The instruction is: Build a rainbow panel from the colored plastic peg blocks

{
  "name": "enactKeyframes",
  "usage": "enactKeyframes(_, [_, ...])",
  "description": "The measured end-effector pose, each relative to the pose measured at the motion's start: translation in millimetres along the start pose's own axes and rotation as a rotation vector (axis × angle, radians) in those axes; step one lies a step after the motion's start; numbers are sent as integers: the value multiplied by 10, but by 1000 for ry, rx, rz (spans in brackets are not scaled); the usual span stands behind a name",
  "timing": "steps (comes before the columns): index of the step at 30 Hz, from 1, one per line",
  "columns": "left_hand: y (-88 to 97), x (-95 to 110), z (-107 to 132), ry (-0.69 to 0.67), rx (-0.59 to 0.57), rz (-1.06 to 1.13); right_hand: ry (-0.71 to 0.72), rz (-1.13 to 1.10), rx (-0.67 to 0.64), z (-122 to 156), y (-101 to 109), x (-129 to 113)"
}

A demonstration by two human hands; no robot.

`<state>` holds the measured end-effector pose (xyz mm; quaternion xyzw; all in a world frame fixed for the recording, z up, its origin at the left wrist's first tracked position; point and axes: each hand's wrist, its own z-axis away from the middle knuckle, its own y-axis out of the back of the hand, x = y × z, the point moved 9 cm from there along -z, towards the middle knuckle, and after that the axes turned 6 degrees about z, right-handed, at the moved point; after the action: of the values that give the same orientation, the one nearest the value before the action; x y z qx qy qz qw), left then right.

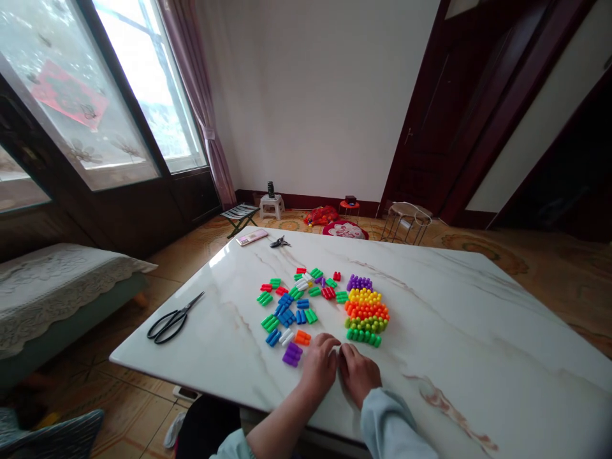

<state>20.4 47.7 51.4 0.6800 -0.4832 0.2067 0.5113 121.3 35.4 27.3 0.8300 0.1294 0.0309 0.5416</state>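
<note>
Two hands at the near side of one marble-patterned table (478,306), listed as we find them. Left hand (320,363): fingers curled inward, just beside an orange piece (303,337). Right hand (359,373): fingers likewise bent, near the green row (363,336). Fingertips of both close together; whether anything is pinched between them we cannot tell, since the knuckles hide it.

Five colour bands, set close together to the right of the loose pieces: purple band (359,282) farthest, then yellow band (364,296), orange band (367,310), yellow-green band (366,324), and the green row nearest us. Loose pieces, left of these: a blue cluster (285,312), a white piece (287,336), a purple piece (292,354), others in red and green.

Handling notes, in our judgement: we do best to work small pieces with the fingertips, press evenly from both sides, and keep the right knuckles off the green row lest it be nudged askew. Scissors (169,322), one pair, lie well apart at left; we would leave them there.
</note>
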Motion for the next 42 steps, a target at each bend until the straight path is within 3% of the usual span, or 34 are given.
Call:
enactKeyframes(4, [241, -127, -184, 86, 98, -344, -4, 23, -6, 3, 38, -38])
enactKeyframes(8, [246, -410, -368, 136, 33, -519, -1, 28, -27, -3, 43, -54])
enactKeyframes(14, [92, -569, -532, -57, -77, -485, -8, 26, -36, -2, 62, -58])
enactKeyframes(21, [69, -428, -755, -223, -179, -460, -40, 22, -80, -8, 42, -45])
enactKeyframes(25, [106, -269, -639, -156, -56, -188, -60, -30, -105, -5, 36, -30])
enactKeyframes(28, [112, -327, -345, 56, 154, 194, -77, -75, -94, -4, 58, -16])
enactKeyframes(30, [55, -366, -125, 164, 235, 346, -98, -95, -98, -3, 50, 8])
enactKeyframes(33, [-47, -237, 25, 127, 171, 300, -145, -124, -120, 0, 6, 68])
enactKeyframes(37, [-98, -41, 8, -2, 69, 121, -170, -206, -57, 0, 25, 146])
enactKeyframes(42, [-134, -40, -22, -14, 32, 118, -212, -477, 36, 28, 103, 230])
